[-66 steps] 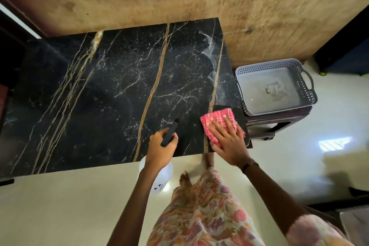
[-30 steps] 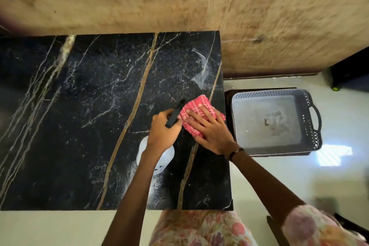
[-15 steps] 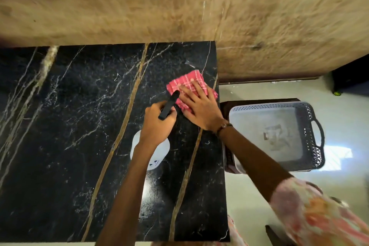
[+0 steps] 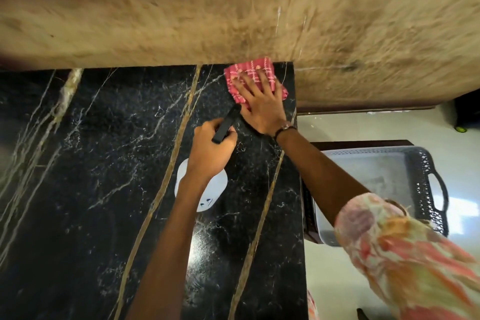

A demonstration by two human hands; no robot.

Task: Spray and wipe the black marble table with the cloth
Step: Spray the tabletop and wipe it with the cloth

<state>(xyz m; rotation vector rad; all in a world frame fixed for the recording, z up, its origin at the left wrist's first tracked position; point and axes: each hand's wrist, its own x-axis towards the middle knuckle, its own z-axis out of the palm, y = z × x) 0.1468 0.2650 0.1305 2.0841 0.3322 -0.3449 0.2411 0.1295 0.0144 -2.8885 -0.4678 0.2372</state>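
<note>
Pressing flat, fingers spread, the right hand (image 4: pixel 262 104) holds the cloth (image 4: pixel 253 78) at the table's (image 4: pixel 78 189) far right corner. The left hand (image 4: pixel 211 149) grips the spray bottle (image 4: pixel 205 189).

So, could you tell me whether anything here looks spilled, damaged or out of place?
Nothing stands out. The right hand presses the cloth flat at the table corner; the left hand grips the spray bottle.

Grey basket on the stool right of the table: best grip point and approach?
Take the grey basket by its dark loop handle on the right end wall, coming from the right and above. It sits upright on the dark stool, the loop stands proud of the wall with an open slot for fingers, and the person's right arm covers its left side.
</note>
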